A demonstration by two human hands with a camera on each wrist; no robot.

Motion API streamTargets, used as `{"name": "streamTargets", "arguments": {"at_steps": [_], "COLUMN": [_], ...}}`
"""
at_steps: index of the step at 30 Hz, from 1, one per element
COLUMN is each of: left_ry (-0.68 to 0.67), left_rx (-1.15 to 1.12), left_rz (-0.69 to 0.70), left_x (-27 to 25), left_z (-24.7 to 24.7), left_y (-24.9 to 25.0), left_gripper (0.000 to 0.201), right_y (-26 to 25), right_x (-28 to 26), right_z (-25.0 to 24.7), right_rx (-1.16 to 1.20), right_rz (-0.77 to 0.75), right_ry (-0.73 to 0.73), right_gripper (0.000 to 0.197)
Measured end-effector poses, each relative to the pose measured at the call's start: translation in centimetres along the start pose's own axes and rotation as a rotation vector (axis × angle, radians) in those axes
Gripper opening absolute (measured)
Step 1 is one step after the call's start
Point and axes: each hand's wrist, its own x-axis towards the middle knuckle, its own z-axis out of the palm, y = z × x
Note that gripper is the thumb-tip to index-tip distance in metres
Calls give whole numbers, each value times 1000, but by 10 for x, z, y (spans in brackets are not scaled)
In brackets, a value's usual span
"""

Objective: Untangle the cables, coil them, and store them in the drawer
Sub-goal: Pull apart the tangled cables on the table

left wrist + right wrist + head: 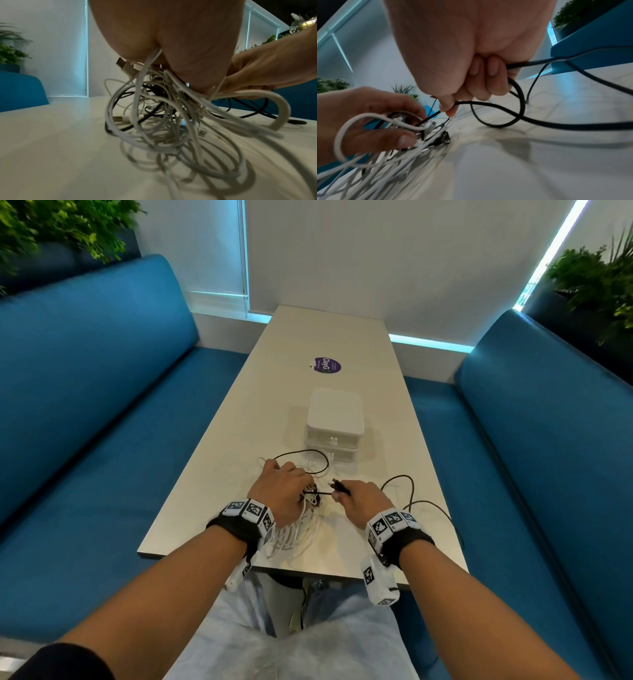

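While our left hand (286, 491) clutches the tangle of white cables (154, 121) just above the tabletop (239, 412), our right hand (363, 499) pinches the black cable (496, 106) between thumb and fingers, drawing it from the knot. Beyond both grips stands the white drawer unit (335, 426), its drawers closed.

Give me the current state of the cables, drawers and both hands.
White cable bundle: tangled, held up by left hand.
Black cable: partly pulled free, uncoiled.
Drawer unit: both drawers closed.
Left hand: grip on bundle.
Right hand: grip on black cable.
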Motion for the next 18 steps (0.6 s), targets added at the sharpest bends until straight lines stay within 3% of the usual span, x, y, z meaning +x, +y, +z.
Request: {"name": "streamTargets", "arguments": {"at_steps": [10, 15, 18], "left_ry": [-50, 107, 83], "left_rx": [-122, -306, -230], "left_rz": [-59, -70, -126], "left_x": [-3, -4, -6], "left_z": [1, -2, -4], "left_y": [-10, -10, -16], "left_gripper": [44, 63, 78], "right_y": [20, 21, 22], "right_x": [-2, -1, -3], "right_z": [-11, -11, -9], "right_rx": [47, -23, 3], "right_rz": [87, 108, 96], "right_ry": [31, 41, 22], "right_gripper": [19, 17, 15]}}
